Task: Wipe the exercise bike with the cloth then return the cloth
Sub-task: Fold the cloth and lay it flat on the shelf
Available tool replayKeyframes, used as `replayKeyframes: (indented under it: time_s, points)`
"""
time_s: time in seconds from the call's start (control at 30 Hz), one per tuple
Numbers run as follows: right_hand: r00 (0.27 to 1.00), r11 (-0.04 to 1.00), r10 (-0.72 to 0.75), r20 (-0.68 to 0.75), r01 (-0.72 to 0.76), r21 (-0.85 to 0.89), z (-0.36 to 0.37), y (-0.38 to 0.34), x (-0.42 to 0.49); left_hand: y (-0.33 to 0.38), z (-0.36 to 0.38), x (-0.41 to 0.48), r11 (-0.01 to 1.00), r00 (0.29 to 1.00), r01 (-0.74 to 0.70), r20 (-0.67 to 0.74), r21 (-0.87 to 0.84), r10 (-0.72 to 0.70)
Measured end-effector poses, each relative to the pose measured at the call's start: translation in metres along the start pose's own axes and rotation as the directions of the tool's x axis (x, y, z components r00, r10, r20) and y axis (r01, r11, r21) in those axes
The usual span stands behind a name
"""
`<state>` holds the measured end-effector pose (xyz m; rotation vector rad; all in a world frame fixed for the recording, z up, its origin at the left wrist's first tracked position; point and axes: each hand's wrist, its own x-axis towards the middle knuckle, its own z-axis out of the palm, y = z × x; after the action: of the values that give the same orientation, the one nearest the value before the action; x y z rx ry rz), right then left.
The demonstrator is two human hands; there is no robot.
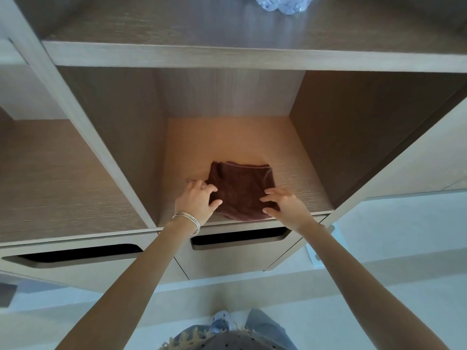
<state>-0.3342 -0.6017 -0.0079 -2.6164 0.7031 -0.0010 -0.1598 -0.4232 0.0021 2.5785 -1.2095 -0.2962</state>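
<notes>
A folded dark brown cloth (242, 190) lies on the floor of a wooden shelf compartment (227, 140), close to its front edge. My left hand (195, 200), with thin bangles at the wrist, grips the cloth's left edge between curled fingers and thumb. My right hand (285, 203) grips the cloth's front right corner in the same way. The cloth rests flat on the shelf. The exercise bike is not in view.
Below the shelf are two drawers with dark slot handles (240, 238) (75, 253). A second compartment (50, 173) opens to the left. A clear crinkled object (283, 3) sits on the shelf above. A pale panel (404, 160) stands to the right.
</notes>
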Motion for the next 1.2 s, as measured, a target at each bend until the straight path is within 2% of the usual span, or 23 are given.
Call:
replayKeyframes:
  time_s: [0.17, 0.27, 0.33, 0.47, 0.6, 0.63, 0.7, 0.77, 0.8, 0.83, 0.87, 0.93, 0.97, 1.03, 1.07, 1.13, 1.2]
  points:
    - [1.0, 0.999, -0.009, 0.0, 0.009, -0.032, 0.003, -0.002, -0.006, 0.001, 0.001, -0.002, 0.984, 0.996, 0.077, 0.05, -0.158, -0.07]
    - [1.0, 1.0, -0.002, 0.025, 0.002, -0.016, -0.001, -0.003, -0.003, -0.001, 0.0, 0.002, 0.959, 0.99, 0.141, 0.014, -0.246, -0.142]
    - [0.999, 1.0, -0.002, 0.05, 0.003, -0.019, -0.004, -0.005, 0.0, 0.002, -0.002, 0.007, 0.961, 0.98, 0.193, -0.013, -0.2, -0.2]
    - [0.999, 0.998, 0.002, 0.051, 0.0, -0.055, -0.005, -0.009, 0.004, 0.014, -0.001, 0.022, 0.962, 0.964, 0.265, 0.038, -0.063, -0.263]
    - [0.999, 0.998, 0.016, 0.035, -0.014, -0.057, -0.002, -0.011, 0.003, 0.022, 0.002, 0.031, 0.96, 0.959, 0.276, 0.076, -0.055, -0.272]
    - [0.999, 0.998, 0.017, 0.036, -0.014, -0.058, -0.002, -0.011, 0.003, 0.023, 0.002, 0.032, 0.956, 0.962, 0.27, 0.067, -0.114, -0.264]
    - [0.999, 0.998, 0.016, 0.037, -0.013, -0.063, -0.001, -0.011, 0.003, 0.025, 0.004, 0.035, 0.886, 0.966, 0.253, 0.054, -0.388, -0.253]
    - [0.999, 0.998, 0.015, 0.037, -0.013, -0.054, -0.001, -0.01, 0.002, 0.025, 0.002, 0.036, 0.677, 0.963, 0.245, 0.091, -0.694, -0.256]
    - [0.999, 0.999, 0.011, 0.037, -0.01, -0.045, -0.001, -0.009, 0.002, 0.022, 0.002, 0.036, 0.607, 0.959, 0.242, 0.09, -0.757, -0.27]
    - [0.999, 0.999, 0.006, 0.037, -0.005, -0.034, 0.0, -0.009, 0.001, 0.018, 0.002, 0.036, 0.614, 0.958, 0.234, 0.07, -0.753, -0.279]
    - [0.999, 1.0, 0.0, 0.035, 0.0, -0.024, 0.0, -0.008, 0.0, 0.014, 0.002, 0.034, 0.704, 0.959, 0.233, 0.036, -0.671, -0.282]
    - [1.0, 1.0, -0.011, 0.014, 0.011, -0.004, 0.001, -0.005, -0.001, 0.006, 0.003, 0.028, 0.914, 0.966, 0.232, -0.028, -0.333, -0.256]
    - [1.0, 1.0, -0.013, -0.009, 0.014, 0.008, 0.001, -0.004, -0.001, 0.004, 0.002, 0.025, 0.96, 0.974, 0.2, -0.068, -0.197, -0.217]
    - [0.998, 0.999, -0.017, -0.052, 0.018, 0.027, 0.001, -0.001, -0.001, 0.003, -0.002, 0.023, 0.996, 0.987, 0.028, -0.158, -0.088, -0.042]
    - [0.998, 0.999, -0.028, -0.05, 0.029, 0.029, 0.002, -0.001, 0.0, 0.003, -0.003, 0.023, 0.994, 0.985, -0.083, -0.158, -0.068, 0.071]
    - [0.997, 0.997, -0.074, 0.031, 0.074, 0.008, 0.003, -0.003, 0.001, 0.003, 0.001, 0.026, 0.976, 0.977, -0.214, -0.024, -0.034, 0.213]
    - [0.986, 0.992, -0.105, 0.132, 0.114, -0.059, 0.007, -0.006, 0.003, 0.002, 0.01, 0.026, 0.975, 0.959, -0.218, 0.197, 0.054, 0.203]
